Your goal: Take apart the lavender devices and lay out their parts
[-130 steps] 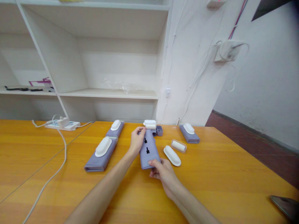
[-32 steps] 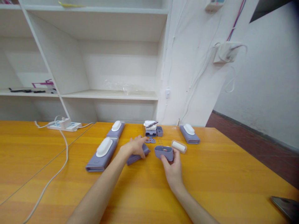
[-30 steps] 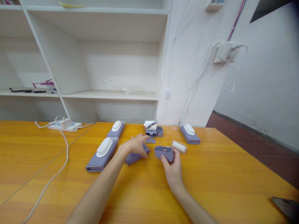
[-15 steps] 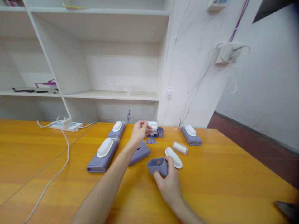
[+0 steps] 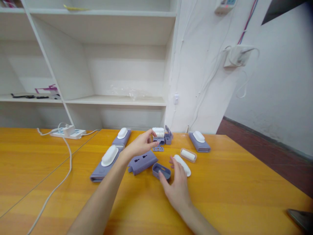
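My right hand (image 5: pixel 177 184) is open, its fingers apart around the right side of a hollow lavender case (image 5: pixel 161 172) that sits on the table with its opening upward. Its fingertips come close to a white oval cover (image 5: pixel 182 165); whether they touch cannot be told. My left hand (image 5: pixel 144 143) reaches forward with thumb and fingers apart, holding nothing. Just past it are white cylinders (image 5: pixel 158 131) on a lavender base, a small lavender box (image 5: pixel 168 138) with a raised lid, and a flat lavender piece with holes (image 5: pixel 158 149). A lavender panel with two dark slots (image 5: pixel 141 162) lies under my left wrist.
Lavender cases with white oval tops stand at left (image 5: pixel 107 161) and right (image 5: pixel 199 141). A clear-edged tray with a white cylinder (image 5: pixel 188 155) lies right of centre. A power strip (image 5: pixel 68 131) and its white cable occupy the left. White shelves (image 5: pixel 117 99) rise behind. A dark object (image 5: pixel 300 219) lies lower right.
My right hand has let go of the hollow case, now standing on the table. My left fingers have opened and drawn back slightly; a lid now stands raised at the small box.
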Available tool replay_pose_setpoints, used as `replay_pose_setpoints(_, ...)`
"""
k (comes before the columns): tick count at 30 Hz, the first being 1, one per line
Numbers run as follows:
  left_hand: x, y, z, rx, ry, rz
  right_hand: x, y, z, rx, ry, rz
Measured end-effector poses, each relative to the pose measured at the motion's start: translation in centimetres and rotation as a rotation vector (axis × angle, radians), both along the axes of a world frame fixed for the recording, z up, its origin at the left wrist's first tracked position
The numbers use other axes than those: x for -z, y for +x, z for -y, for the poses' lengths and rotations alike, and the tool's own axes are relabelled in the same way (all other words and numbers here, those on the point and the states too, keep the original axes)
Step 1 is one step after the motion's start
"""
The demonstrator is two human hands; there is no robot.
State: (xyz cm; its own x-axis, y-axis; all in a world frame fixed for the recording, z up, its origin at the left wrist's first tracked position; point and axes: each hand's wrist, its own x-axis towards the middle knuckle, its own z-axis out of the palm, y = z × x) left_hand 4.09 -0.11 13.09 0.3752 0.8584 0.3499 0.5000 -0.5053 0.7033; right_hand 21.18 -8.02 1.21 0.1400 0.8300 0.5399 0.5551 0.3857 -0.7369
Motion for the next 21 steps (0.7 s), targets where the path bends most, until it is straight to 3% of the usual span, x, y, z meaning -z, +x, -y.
replay_pose_setpoints(2, -0.3, -0.4, 0.5, 0.107, -0.069, -0.093, -1.2, 0.2, -0.1, -0.028, -0.030, -0.232)
replay_pose_setpoints(5, -0.5, -0.7, 1.0, 0.252, -0.211, -0.224, -2.8, 0.9, -0.7, -0.183, -0.232, -0.574)
replay_pose_setpoints(8, -0.3, -0.5, 1.1, 0.274, -0.206, -0.276, -3.8, 1.5, -1.3, -0.361, -0.414, -0.809)
replay_pose_setpoints(10, -0.1, -0.4, 0.9, 0.247, -0.171, -0.289, -4.1, 1.9, -1.7, -0.422, -0.444, -0.868)
replay_pose_setpoints(13, 0.2, -0.7, 0.4, 0.262, -0.264, -0.299, -4.3, 2.8, -2.3, -0.467, -0.321, -0.778)
replay_pose_setpoints(16, 0.7, -1.5, -0.5, 0.272, -0.443, -0.233, -4.4, 4.0, -3.1, -0.432, -0.126, -0.545)
replay_pose_setpoints(18, 1.2, -2.1, -1.1, 0.221, -0.517, -0.185, -4.3, 4.8, -3.6, -0.333, -0.052, -0.391)
replay_pose_setpoints(21, 2.1, -2.5, -2.0, 0.046, -0.505, -0.200, -3.6, 5.4, -4.3, -0.144, -0.071, -0.222)
